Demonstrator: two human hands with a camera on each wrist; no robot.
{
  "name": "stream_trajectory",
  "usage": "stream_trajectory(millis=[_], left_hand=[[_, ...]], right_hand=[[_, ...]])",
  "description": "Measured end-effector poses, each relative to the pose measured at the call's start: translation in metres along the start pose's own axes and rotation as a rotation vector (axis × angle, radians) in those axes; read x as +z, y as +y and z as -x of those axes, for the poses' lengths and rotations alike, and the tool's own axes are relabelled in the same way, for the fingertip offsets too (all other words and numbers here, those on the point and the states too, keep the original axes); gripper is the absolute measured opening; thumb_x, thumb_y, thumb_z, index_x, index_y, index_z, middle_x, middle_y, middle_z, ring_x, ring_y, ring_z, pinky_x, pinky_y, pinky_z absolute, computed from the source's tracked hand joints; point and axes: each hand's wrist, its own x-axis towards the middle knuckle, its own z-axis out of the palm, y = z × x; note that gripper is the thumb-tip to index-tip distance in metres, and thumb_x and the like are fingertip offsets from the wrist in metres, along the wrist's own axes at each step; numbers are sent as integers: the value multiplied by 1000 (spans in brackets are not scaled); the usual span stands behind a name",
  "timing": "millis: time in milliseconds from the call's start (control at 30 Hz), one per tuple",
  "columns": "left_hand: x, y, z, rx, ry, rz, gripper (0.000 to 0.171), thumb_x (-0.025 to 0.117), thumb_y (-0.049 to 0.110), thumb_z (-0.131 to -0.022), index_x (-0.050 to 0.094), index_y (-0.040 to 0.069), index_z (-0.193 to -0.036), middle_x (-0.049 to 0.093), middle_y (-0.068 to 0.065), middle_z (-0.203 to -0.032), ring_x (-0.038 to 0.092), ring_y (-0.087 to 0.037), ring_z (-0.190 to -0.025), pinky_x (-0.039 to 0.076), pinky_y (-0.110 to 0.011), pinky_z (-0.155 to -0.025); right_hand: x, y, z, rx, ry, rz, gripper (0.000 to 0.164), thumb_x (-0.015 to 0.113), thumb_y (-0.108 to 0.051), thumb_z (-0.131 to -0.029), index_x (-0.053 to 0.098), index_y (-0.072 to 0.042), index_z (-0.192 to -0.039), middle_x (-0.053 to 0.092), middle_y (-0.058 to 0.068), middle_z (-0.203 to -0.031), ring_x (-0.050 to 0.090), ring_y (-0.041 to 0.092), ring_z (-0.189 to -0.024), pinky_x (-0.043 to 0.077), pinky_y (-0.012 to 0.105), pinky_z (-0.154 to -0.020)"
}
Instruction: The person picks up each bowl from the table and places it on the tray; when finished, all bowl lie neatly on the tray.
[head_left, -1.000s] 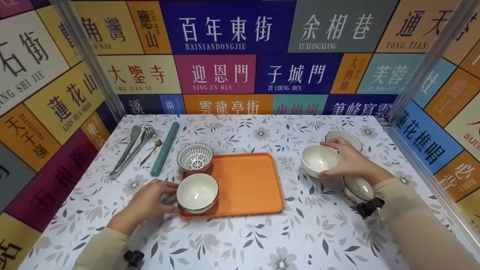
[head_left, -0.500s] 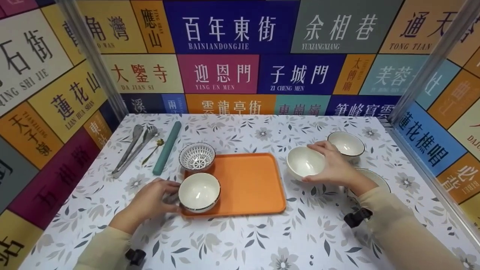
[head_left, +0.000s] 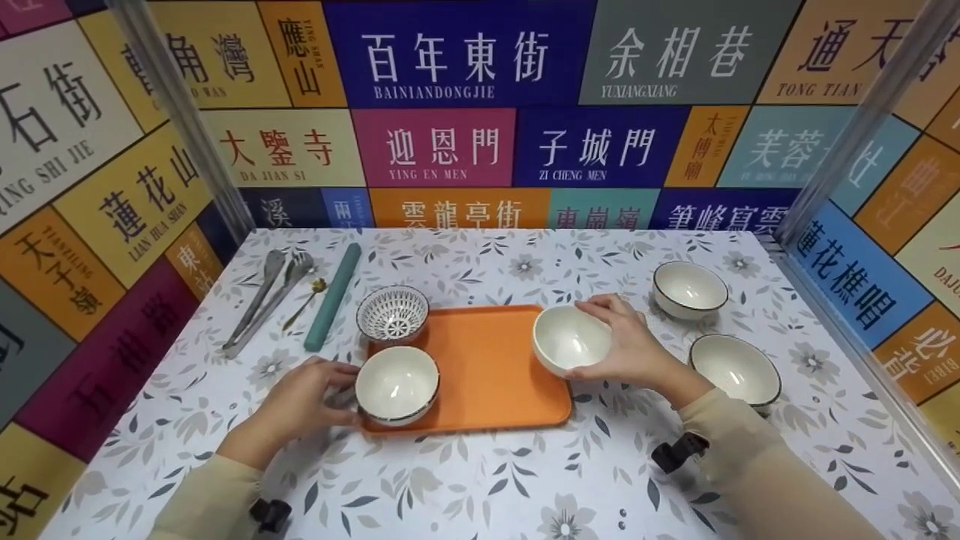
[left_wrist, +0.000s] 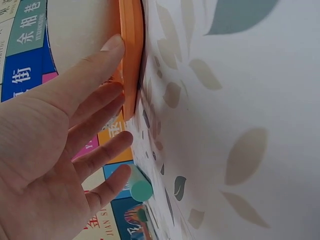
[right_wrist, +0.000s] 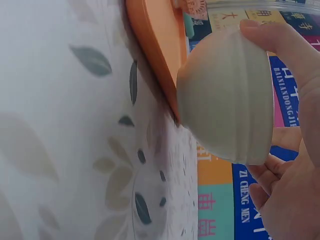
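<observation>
An orange tray (head_left: 487,375) lies mid-table. My right hand (head_left: 609,339) grips a plain white bowl (head_left: 566,337), tilted toward me, just above the tray's right edge. From the right wrist view the bowl (right_wrist: 225,95) hangs clear of the tray rim (right_wrist: 160,45), with my right hand (right_wrist: 295,100) curled round it. A dark-rimmed white bowl (head_left: 396,384) sits on the tray's front left. My left hand (head_left: 334,390) rests against that bowl and the tray edge (left_wrist: 131,50), with fingers (left_wrist: 95,105) straight. A patterned bowl (head_left: 392,313) stands at the tray's back left corner.
Two more dark-rimmed white bowls (head_left: 690,289) (head_left: 735,369) stand on the right of the floral tablecloth. At the back left lie metal tongs (head_left: 262,300), a small gold spoon (head_left: 304,304) and a teal stick (head_left: 332,296). Sign-covered walls and metal posts enclose the table.
My right hand has carried the plain white bowl leftward from the right side of the table to the tray's right edge. The left hand has stayed by the front bowl.
</observation>
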Motion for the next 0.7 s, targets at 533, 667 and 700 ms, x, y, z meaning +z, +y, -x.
stream_trajectory(millis=[533,667,700], left_hand=[[0,0,-1,13,6,-25,57,93,24,-70,76,10,-122,69,-5,-136,58,-34,-129,45,-60,-111],[0,2,0,33,15,-35,57,94,25,-70,76,9,-122,70,-5,-135,59,-32,-127,47,-59,-109],[0,3,0,40,18,-37,57,94,26,-70,76,9,-122,70,-5,-135,59,-32,-127,48,-58,-108]], right_hand=[[48,-44,-29,-68,-81,-60,114,99,-54,-49,57,-13,-147,47,4,-146,43,32,-135,44,56,-112],[61,-50,-39,-86,-114,-69,114,99,-53,-50,57,-14,-148,47,3,-147,44,30,-134,45,54,-112],[64,-51,-42,-88,-119,-68,113,100,-52,-50,57,-14,-148,47,3,-147,44,30,-134,45,53,-112]])
